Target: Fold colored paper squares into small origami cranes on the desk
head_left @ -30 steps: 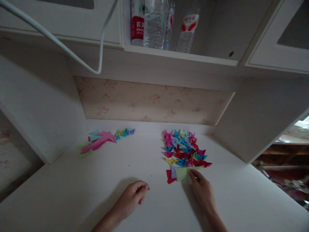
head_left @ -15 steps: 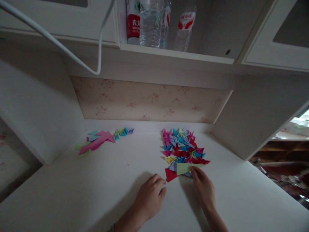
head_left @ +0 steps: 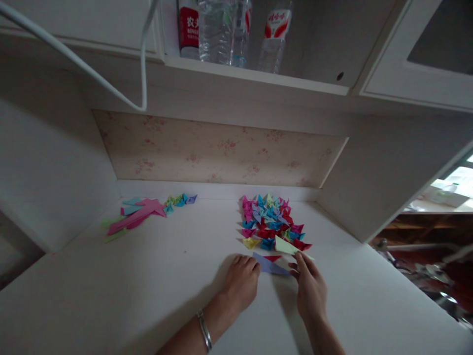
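Note:
Between thumb and index finger, my right hand pinches a folded pale green paper, lifted at a slant over the front of the heap. Below it lies a folded purple paper, its right end by my right fingers. My left hand, fingers curled, is at the left end of that purple paper and seems to grip it; the fingertips are partly hidden. A bit of red paper shows behind the purple one. Just beyond, many small folded paper pieces in pink, blue, red and yellow are massed together.
Pink, blue and green paper strips lie at the back left of the white tabletop, beside several small folded pieces. Overhead, a shelf holds plastic bottles, and a white cable hangs down. Side panels flank the tabletop.
My right hand has lifted and tilted the green paper, uncovering more of the purple one. My left hand has moved forward to the purple paper. Less of the red paper shows.

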Demonstrator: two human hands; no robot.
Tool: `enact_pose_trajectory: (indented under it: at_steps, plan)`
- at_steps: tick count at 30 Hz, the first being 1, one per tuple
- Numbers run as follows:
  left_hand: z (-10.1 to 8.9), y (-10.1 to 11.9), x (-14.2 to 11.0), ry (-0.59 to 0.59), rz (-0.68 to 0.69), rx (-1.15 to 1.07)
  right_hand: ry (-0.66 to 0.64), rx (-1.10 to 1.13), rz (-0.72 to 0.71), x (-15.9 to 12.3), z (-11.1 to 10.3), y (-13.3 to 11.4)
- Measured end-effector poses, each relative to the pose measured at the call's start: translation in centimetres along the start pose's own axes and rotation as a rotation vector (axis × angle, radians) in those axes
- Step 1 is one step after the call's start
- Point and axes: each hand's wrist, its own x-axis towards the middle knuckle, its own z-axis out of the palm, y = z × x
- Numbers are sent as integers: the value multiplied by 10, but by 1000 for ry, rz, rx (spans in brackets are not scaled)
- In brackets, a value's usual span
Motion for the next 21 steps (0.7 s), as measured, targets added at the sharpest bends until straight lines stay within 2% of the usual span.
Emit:
enact_pose_trajectory:
  at_steps: [7,12,17,21]
  plan:
    - [-6,6,-1,-5,-30,48,-47,22,2,-3,0,-2]
    - [-10,8,9,40,-54,-21,-53,57,8,-3,-1,-3]
    - [-8,12,15,-17,-72,-55,-28,57,-8,-3,0,-5]
    - [-6,13,22,-15,-76,-54,-6,58,-6,-3,-1,-7]
